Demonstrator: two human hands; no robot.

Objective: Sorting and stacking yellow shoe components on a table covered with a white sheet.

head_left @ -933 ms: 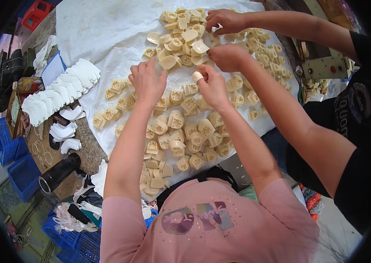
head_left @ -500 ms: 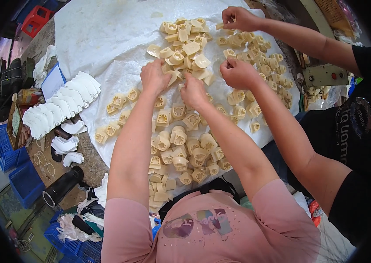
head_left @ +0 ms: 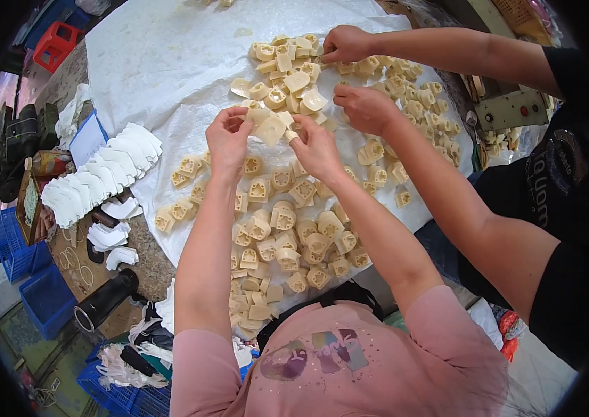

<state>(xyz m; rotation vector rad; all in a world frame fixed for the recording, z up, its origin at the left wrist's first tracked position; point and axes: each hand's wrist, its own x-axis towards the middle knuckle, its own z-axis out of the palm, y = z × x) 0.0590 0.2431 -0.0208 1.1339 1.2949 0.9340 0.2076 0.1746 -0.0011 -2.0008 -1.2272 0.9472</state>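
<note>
My left hand (head_left: 230, 144) pinches a flat, cream-coloured moulded piece (head_left: 268, 129) with a rounded outline, raised just above the sheet. My right hand (head_left: 315, 148) is closed at that piece's right side, thumb and forefinger on a small cream part (head_left: 291, 136); whether the two parts touch I cannot tell. Beyond my hands lies a loose heap of cream pieces (head_left: 297, 81). Between my forearms stand many hollow cream blocks (head_left: 283, 217) with rounded sides, some showing ribbed openings, and flatter pieces (head_left: 258, 299) lie nearest my body.
A white sheet (head_left: 162, 52) covers the table. At right, a co-worker's two hands (head_left: 367, 110) handle more cream pieces (head_left: 416, 97). A row of white curved pieces (head_left: 103, 170), a black cylinder (head_left: 108, 299) and blue crates (head_left: 45, 299) are at left; a red stool (head_left: 56, 45) stands far left.
Both my hands have drawn back from the heap and now hold cream parts up in front of it. The co-worker's hands have shifted left, toward the heap.
</note>
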